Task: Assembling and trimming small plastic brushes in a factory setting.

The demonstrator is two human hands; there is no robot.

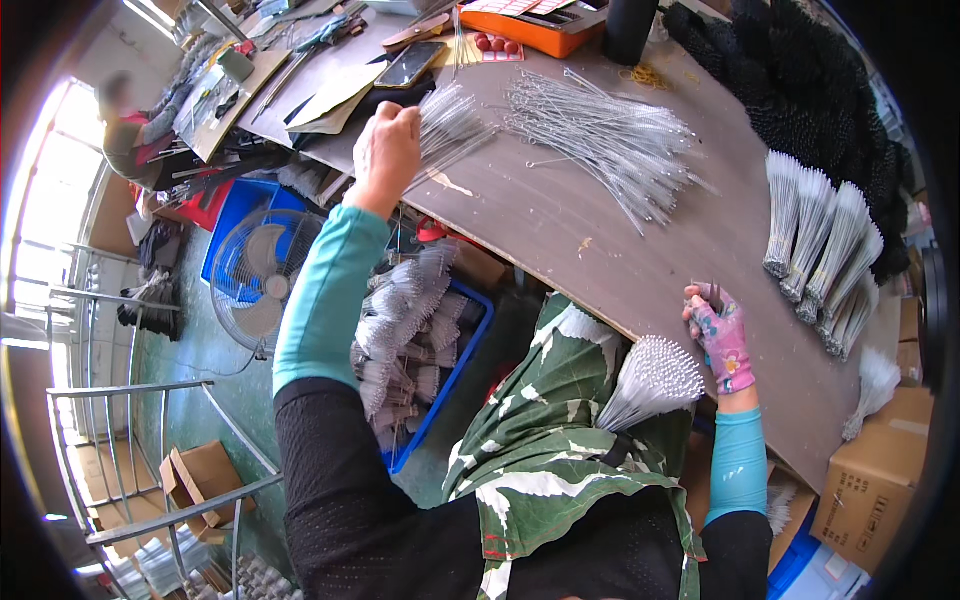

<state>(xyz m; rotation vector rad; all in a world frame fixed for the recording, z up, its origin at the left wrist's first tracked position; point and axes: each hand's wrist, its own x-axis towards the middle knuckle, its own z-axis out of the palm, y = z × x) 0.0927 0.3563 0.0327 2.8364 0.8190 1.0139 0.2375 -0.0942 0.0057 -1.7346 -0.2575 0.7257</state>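
Observation:
My left hand [388,150], bare below a teal sleeve, is raised at the table's left edge with its fingers curled closed; what they hold, if anything, is hidden. Just right of it lies a small pile of thin white-bristled wire brushes [452,122]. In a pink flowered fingerless glove, my right hand [720,338] rests by the near table edge, fingers bent together around something too small to make out. Between my lap and that hand stands a thick bundle of wire brushes [655,382], looped ends up. A larger loose pile of wire brushes [610,140] is spread farther back.
Tied brush bundles [820,245] stand at the right before a heap of black brushes [800,90]. An orange tray [535,28], a phone [410,65] and a dark cylinder [630,30] are at the back. Below left are a blue crate [482,325] and a fan [262,280].

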